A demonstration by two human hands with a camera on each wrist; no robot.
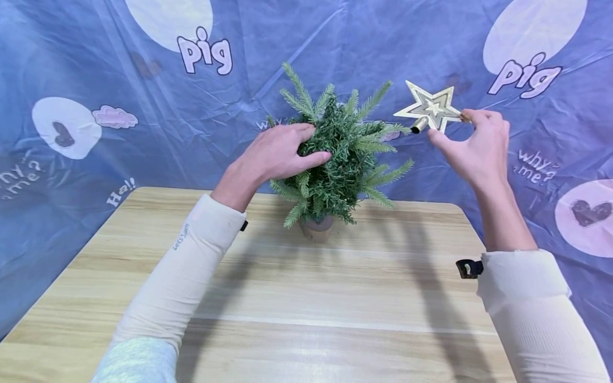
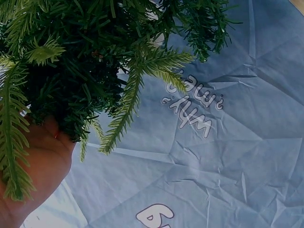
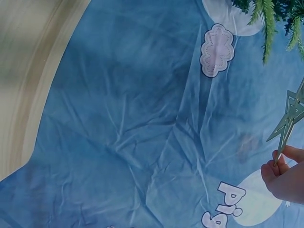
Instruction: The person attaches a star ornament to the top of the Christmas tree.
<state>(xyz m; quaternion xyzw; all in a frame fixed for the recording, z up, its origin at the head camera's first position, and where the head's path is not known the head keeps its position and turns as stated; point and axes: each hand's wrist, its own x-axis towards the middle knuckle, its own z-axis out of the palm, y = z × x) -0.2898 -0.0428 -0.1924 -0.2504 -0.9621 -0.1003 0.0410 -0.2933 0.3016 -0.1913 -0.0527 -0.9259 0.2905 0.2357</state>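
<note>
A small artificial Christmas tree (image 1: 340,159) stands at the back of the table in a round pot (image 1: 317,232). My left hand (image 1: 275,151) grips its upper left side, thumb in front and fingertips hidden among the needles. The left wrist view shows part of that hand (image 2: 45,164) under dark green foliage (image 2: 76,71). To the right of the tree, my right hand (image 1: 483,146) holds a gold star tree topper (image 1: 433,106) by its points, between thumb and fingers. The star's short tube (image 1: 420,125) points down and left, apart from the branches.
The wooden table (image 1: 306,319) spreads out in front of the tree. Behind it hangs a wrinkled blue cloth (image 1: 254,96) printed with words, hearts and clouds. Light green sprigs (image 1: 390,173) stick out from the tree on several sides.
</note>
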